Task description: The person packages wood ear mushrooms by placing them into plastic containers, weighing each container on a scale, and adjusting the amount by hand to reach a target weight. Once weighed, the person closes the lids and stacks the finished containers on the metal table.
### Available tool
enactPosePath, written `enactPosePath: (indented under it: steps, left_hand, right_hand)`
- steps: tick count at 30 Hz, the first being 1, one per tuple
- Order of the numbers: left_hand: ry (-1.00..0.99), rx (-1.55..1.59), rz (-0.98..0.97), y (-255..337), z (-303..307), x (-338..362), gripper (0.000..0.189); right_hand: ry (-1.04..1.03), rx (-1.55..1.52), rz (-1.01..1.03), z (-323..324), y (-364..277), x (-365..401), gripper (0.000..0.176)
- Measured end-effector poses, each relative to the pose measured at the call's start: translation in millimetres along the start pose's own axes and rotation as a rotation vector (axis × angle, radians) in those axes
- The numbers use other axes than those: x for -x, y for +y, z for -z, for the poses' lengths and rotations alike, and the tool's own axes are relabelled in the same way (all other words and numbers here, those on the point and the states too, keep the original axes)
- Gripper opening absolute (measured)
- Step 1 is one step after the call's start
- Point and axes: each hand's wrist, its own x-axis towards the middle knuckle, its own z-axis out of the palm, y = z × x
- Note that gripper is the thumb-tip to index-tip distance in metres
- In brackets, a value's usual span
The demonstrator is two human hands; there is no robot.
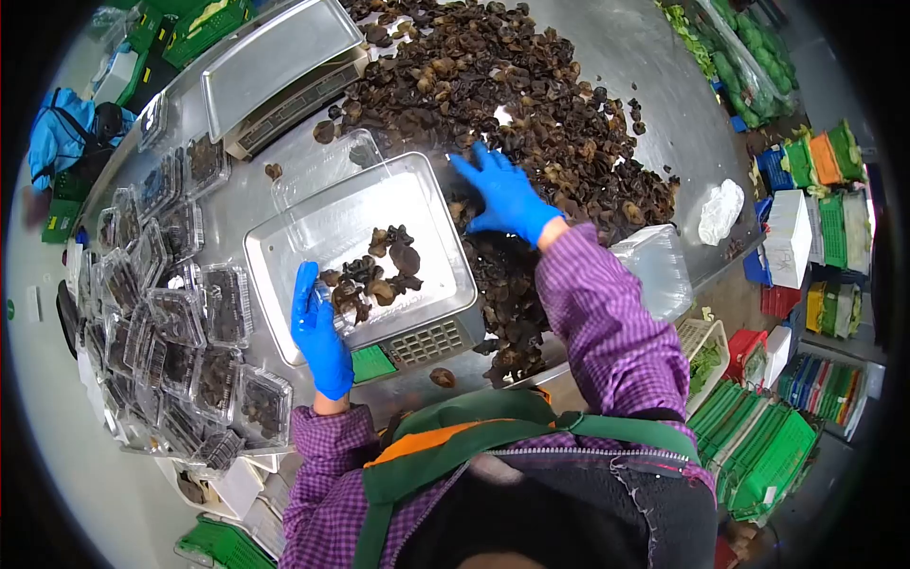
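Note:
My left hand [322, 337], in a blue glove, is at the left side of a metal scale tray [258, 261]. Its thumb and fingers are closed on the edge of a clear plastic box, whose outline is hard to make out against the shiny tray. A small heap of dark wood ear mushrooms [406, 259] lies beside these fingers, over the tray. My right hand [507, 194], also gloved in blue, reaches with spread fingers to the near edge of a big pile of wood ear mushrooms [455, 85]. What lies under its palm is hidden.
Many filled clear boxes [227, 303] crowd the table's left side. A second scale [284, 66] stands at the upper left. Stacked clear lids or boxes [656, 270] sit by my right forearm, near a crumpled white bag [721, 212]. Green crates [758, 446] are at lower right.

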Motion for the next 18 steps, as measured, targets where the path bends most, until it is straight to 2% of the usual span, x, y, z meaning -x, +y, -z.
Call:
enactPosePath:
  steps: [1,2,4,5,6,8,9,12,13,14,16,18]
  left_hand:
    - [-0.014,-0.008,-0.011,-1.7,-1.7,-1.1,0.043]
    - [-0.024,-0.02,-0.021,-3.4,-2.6,-1.5,0.042]
    - [-0.027,-0.045,-0.032,-5.9,-3.2,-1.8,0.042]
    - [-0.04,-0.062,-0.048,-6.9,-2.4,-1.7,0.042]
    - [-0.037,-0.065,-0.052,-9.0,-0.8,-1.8,0.042]
    - [-0.053,-0.027,-0.091,-12.8,0.3,0.3,0.041]
    - [-0.044,-0.02,-0.093,-12.2,-1.4,0.7,0.041]
    - [-0.01,-0.044,-0.065,-10.1,-1.9,4.6,0.042]
    - [-0.016,-0.056,-0.077,-10.4,-1.9,4.6,0.042]
    - [-0.018,-0.067,-0.092,-10.5,-1.0,4.2,0.043]
    - [-0.029,-0.055,-0.099,-7.3,0.1,5.5,0.045]
    - [-0.005,-0.248,-0.206,2.8,-7.2,7.6,0.048]
  right_hand:
    - [-0.05,0.148,-0.009,-10.1,3.1,-3.1,0.094]
    - [-0.053,0.143,-0.007,-24.7,15.0,-11.9,0.094]
    - [0.01,0.004,0.025,-39.4,30.8,-33.8,0.105]
    - [-0.067,0.104,-0.01,-35.1,34.0,-37.1,0.097]
    - [0.025,0.044,0.042,-42.5,43.5,-39.3,0.08]
    - [-0.113,-0.023,0.13,-46.7,59.4,-23.0,0.06]
    - [-0.075,0.017,0.102,-55.8,61.4,-19.6,0.048]
    - [-0.093,-0.046,0.085,-55.9,83.5,-13.5,0.045]
    - [-0.015,-0.155,0.101,-42.9,81.6,-9.0,0.042]
    - [-0.076,-0.354,0.103,-25.7,81.4,-6.3,0.037]
    - [-0.008,-0.454,0.045,-5.3,77.2,-1.2,0.033]
    - [-0.007,-0.615,0.064,24.4,59.0,8.1,0.034]
